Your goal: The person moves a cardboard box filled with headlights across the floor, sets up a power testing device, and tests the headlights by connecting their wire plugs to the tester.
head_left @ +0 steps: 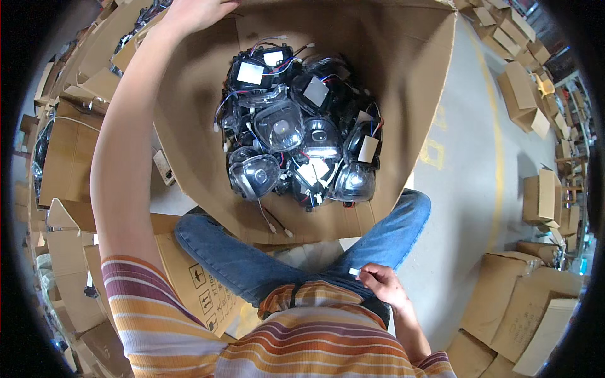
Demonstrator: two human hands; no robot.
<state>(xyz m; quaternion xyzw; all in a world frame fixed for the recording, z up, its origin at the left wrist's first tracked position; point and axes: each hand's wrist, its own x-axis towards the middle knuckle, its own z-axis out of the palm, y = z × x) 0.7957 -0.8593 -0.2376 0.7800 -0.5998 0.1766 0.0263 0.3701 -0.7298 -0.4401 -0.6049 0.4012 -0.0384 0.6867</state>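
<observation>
A large cardboard box [413, 82] stands tilted toward me, with several clear-lensed vehicle lamps [280, 126] piled inside. Black housings, thin coloured wires with small connectors, and white labels [251, 74] show on them. My left arm reaches along the box's left side. At the far left rim my left hand [196, 14] appears closed over the cardboard; its fingertips are partly cut off by the picture's upper edge. Low in front of my body, above my lap, my right hand [383, 285] pinches a small white piece [354, 272] between thumb and fingers.
My legs in blue jeans [394, 223] spread on both sides of the box's near end. Opened cartons [69, 151] crowd the left, one holding dark parts. More cartons [520, 309] stand at the lower right. Grey floor [463, 164] with a yellow line lies right of the box.
</observation>
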